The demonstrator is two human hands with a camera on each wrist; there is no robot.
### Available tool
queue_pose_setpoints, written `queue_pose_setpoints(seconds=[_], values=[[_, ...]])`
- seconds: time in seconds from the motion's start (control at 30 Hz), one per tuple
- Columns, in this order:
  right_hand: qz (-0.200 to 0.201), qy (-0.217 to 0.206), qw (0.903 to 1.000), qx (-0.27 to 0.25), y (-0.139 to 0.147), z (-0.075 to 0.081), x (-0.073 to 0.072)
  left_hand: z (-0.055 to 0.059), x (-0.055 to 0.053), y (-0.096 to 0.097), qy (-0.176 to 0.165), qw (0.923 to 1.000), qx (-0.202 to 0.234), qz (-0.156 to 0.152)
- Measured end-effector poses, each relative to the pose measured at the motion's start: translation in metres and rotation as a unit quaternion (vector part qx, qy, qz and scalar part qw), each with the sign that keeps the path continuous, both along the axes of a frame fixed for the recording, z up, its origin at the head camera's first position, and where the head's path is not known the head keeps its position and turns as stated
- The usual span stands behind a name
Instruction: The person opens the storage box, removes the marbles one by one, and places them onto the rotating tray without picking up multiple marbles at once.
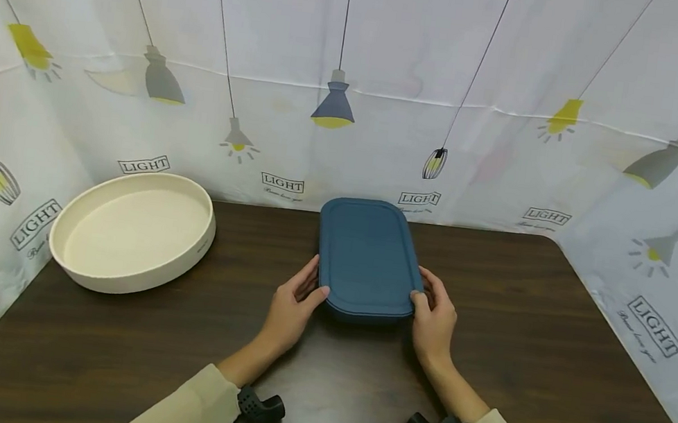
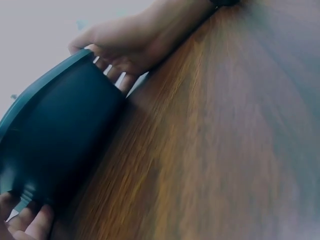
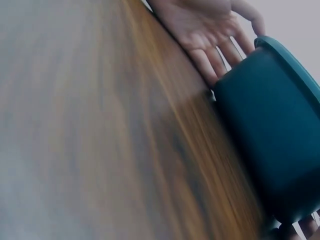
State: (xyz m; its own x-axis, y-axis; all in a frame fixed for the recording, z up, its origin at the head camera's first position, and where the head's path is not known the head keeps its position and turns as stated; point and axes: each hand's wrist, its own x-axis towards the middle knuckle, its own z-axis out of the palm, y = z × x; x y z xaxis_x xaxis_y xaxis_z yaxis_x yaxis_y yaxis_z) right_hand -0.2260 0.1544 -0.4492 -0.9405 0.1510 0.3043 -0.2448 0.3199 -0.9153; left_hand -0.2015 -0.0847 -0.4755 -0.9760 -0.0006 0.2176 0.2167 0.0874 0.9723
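Note:
A blue lidded box [image 1: 368, 257], rectangular with rounded corners, sits near the back middle of the dark wooden table. My left hand [image 1: 290, 307] grips its left side near the front corner, thumb on the lid's rim. On the opposite side my right hand [image 1: 435, 320] holds the front right corner, its thumb also at the rim. Both wrist views show the deep, smooth wall of the box [image 2: 60, 125] close over the tabletop. Fingers of both hands lie along the wall, partly hidden behind it in the head view.
A round cream tray [image 1: 132, 230] with a low wall stands at the table's back left. Behind the table [image 1: 546, 375] hangs a white curtain [image 1: 391, 29] printed with lamps, and it also runs along both sides. Dark camera mounts [image 1: 260, 408] are strapped on the wrists.

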Motion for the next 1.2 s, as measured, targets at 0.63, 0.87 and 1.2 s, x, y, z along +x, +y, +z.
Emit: queue_pose_setpoints(seconds=[0.63, 0.87, 1.2], values=[[0.096, -0.021, 0.995, 0.021, 0.007, -0.023, 0.0, -0.001, 0.015, -0.009, -0.054, 0.9958, -0.072, -0.012], [0.091, -0.001, 0.9936, 0.066, 0.004, -0.023, -0.006, -0.001, 0.009, -0.013, -0.059, 0.9926, -0.105, -0.017], [0.121, 0.205, 0.9443, 0.227, 0.015, -0.012, -0.019, -0.002, 0.006, -0.01, -0.031, 0.994, -0.102, -0.026]])
